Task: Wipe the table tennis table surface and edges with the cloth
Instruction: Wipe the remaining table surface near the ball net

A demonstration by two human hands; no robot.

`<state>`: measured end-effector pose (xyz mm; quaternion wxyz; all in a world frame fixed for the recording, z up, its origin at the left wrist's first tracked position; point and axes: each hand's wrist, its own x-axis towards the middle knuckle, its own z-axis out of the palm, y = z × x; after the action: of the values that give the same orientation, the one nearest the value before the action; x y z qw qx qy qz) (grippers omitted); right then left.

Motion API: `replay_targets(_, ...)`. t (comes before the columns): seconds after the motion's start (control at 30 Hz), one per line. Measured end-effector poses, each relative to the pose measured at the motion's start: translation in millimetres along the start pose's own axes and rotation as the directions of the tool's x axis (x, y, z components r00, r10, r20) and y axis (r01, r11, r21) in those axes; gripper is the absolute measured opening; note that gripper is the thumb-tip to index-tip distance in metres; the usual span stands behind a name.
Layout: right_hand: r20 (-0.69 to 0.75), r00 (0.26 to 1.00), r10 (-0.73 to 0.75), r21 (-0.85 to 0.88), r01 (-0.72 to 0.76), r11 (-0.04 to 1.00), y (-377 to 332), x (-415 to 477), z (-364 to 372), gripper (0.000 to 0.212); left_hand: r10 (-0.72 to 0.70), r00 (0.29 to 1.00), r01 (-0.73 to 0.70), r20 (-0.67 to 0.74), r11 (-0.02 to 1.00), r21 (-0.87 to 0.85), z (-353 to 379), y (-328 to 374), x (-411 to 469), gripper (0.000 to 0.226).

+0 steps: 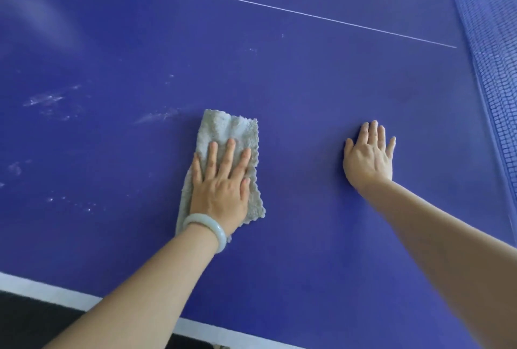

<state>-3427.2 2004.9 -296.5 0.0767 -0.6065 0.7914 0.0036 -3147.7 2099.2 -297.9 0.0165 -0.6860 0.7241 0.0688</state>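
Currently, head view only. We judge the table tennis table (pixel 307 82) to be partly wiped. The blue surface around the cloth (pixel 228 130) and on toward the net (pixel 492 68) looks even and unmarked. Whitish smudges (pixel 42 100) lie on the left part, from just beside the cloth's far corner outward. No cloth touches the white band along the near edge (pixel 56 296), and we cannot tell whether the edges have been wiped. Our estimate is early to middle progress, with the smudged left area and the edges left to do.

The cloth is grey and folded into a long strip. It lies flat on the surface between the near edge and the thin centre line (pixel 251 3), well apart from the net.

The left hand (pixel 221 186) lies palm down on the near half of the cloth, fingers straight and slightly spread. It presses the cloth rather than pinching it. A pale bangle (pixel 208 225) sits on that wrist.

The right hand (pixel 369 158) lies flat on bare table between cloth and net, well apart from the cloth. Its fingers are straight and it holds nothing; we read it as a brace for the lean
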Motion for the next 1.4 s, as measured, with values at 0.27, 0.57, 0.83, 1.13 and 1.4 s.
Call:
replay_targets(0.27,-0.028,0.989,-0.147,0.289,0.149,0.946,-101.6,-49.7,14.4,0.055,0.339,0.941,-0.335,0.010,0.933,-0.131,22.7,69.1,-115.4,0.061)
replay_targets(0.57,-0.027,0.977,-0.213,0.090,0.215,0.973,-88.2,-52.0,30.1,0.062,-0.317,0.948,0.317,-0.019,0.948,-0.025,-0.7,-143.0,-123.8,0.056)
replay_targets(0.83,-0.038,0.980,-0.193,0.064,0.195,0.979,-92.9,-52.4,30.4,0.061,-0.348,0.937,0.342,-0.035,0.933,-0.114,4.6,-53.8,-96.1,0.060)
replay_targets(1.13,-0.038,0.979,-0.200,0.078,0.202,0.976,-89.8,-51.0,30.6,0.061,0.244,0.970,-0.244,-0.022,0.970,-0.002,4.3,-73.2,-86.8,0.058)
replay_targets(1.4,-0.031,0.983,-0.184,0.058,0.185,0.981,-93.5,-52.5,26.8,0.061,-0.213,0.975,0.208,-0.061,0.975,-0.077,2.6,-77.2,-25.5,0.056)
